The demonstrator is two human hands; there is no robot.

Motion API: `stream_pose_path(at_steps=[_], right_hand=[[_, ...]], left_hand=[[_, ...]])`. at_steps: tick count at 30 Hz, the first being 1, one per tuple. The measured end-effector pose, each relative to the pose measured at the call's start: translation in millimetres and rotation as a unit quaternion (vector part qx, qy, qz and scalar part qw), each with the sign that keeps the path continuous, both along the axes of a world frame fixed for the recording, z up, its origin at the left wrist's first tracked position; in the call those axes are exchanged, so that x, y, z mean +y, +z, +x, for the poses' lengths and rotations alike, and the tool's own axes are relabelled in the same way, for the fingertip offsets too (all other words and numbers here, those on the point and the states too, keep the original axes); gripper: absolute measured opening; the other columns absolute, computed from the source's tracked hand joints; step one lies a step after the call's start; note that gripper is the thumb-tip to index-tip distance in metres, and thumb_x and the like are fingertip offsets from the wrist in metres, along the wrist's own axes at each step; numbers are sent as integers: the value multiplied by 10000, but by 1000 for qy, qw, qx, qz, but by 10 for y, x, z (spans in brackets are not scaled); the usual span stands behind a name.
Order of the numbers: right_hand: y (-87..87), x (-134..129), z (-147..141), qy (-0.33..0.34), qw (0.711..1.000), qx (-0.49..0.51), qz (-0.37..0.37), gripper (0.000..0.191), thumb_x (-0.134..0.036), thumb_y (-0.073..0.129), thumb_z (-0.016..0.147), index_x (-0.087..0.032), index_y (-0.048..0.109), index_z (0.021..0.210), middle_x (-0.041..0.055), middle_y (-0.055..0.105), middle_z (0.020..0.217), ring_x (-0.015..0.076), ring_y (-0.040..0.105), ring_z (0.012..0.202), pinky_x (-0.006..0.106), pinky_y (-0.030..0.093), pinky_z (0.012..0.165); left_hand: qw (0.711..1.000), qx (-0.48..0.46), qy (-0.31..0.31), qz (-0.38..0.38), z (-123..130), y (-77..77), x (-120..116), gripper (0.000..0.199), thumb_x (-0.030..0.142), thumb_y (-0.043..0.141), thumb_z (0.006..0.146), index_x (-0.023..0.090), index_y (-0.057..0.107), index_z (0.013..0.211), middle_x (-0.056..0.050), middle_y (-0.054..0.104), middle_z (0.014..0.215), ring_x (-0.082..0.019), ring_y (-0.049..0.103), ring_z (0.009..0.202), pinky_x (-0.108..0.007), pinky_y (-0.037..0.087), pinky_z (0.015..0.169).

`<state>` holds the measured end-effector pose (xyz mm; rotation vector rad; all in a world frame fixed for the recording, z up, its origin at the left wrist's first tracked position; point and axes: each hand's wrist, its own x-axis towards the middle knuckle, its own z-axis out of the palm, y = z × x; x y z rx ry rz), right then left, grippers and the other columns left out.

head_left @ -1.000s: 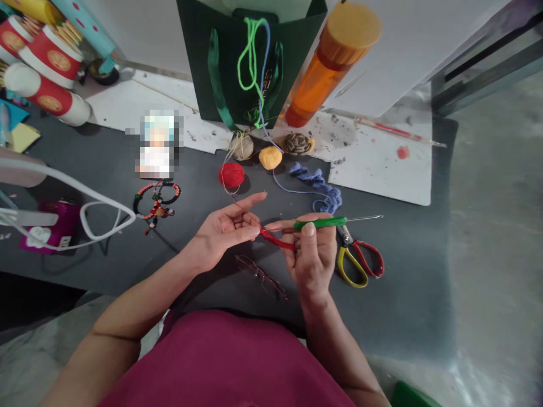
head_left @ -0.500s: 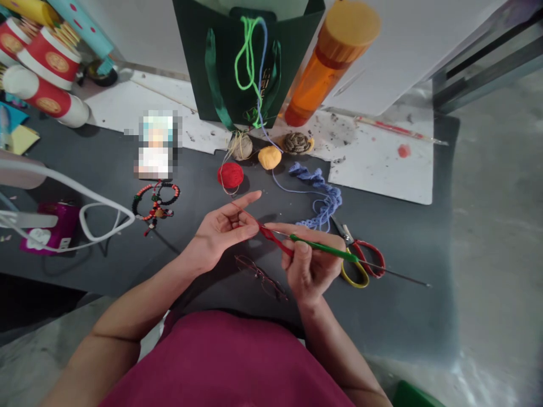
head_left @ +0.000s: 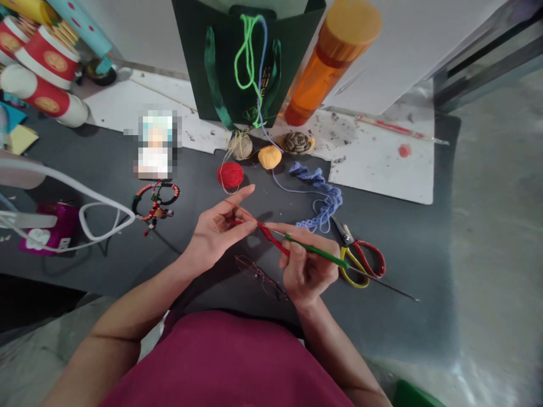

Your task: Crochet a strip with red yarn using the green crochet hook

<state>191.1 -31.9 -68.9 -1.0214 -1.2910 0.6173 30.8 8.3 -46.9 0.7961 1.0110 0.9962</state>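
Note:
My right hand (head_left: 311, 263) is closed round a crochet hook (head_left: 318, 250) with a green handle, its thin metal shaft slanting down to the right. At the hook's tip hangs a short strip of red crochet (head_left: 275, 240), whose lower end meets my right fingers. My left hand (head_left: 223, 229) pinches red yarn near the tip between thumb and fingers, index finger raised with the strand running across it. Beyond the left hand lies a ball of red yarn (head_left: 230, 175). Under my hands rest eyeglasses (head_left: 261, 276), and scissors (head_left: 360, 260) with red and yellow handles lie by the right hand.
A blue crocheted strip (head_left: 324, 195) lies behind my right hand, near a yellow yarn ball (head_left: 270, 157). Behind stand a dark green paper bag (head_left: 237, 68) and an orange bottle (head_left: 316, 79). A beaded bracelet (head_left: 155, 206) and a white cable (head_left: 76, 195) are at left.
Both hands have shifted slightly left. The hook has tilted, so its rear end sits lower and further left, and my left index finger has moved a little left and up.

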Motion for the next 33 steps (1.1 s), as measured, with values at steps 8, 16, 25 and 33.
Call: stream_pose_path(at_steps=[8,16,25,33], right_hand=[[78,-2,29,0,991,49,-122,65,-276,542,1050,-269,602,1027,-21,783,808,58,433,363,223,337,365],[82,2,35,41,991,43,-121,73,-279,527,1057,-269,599,1048,-37,746,754,54,454,371,205,377,380],[54,-12,5,10,994,57,-95,53,-281,548,1038,-294,600,1040,-1,801,919,54,464,362,211,346,336],[28,-17,4,35,993,47,-104,70,-292,527,1048,-288,597,1051,-3,816,948,48,458,361,200,379,348]], left_hand=[[999,-24,-40,-28,-11,-20,25,723,294,882,737,239,649,1420,4,669,873,-104,575,791,-257,494,783],[999,-10,-14,-31,-19,-10,30,674,264,875,735,225,684,1380,17,657,816,-96,569,748,-240,473,736],[999,-27,-1,-32,1,-23,11,591,273,881,725,217,737,1295,31,627,772,-82,546,717,-229,464,729],[997,-59,-8,-47,15,-51,0,515,292,866,759,231,756,1259,26,635,804,-84,560,737,-238,466,738]])
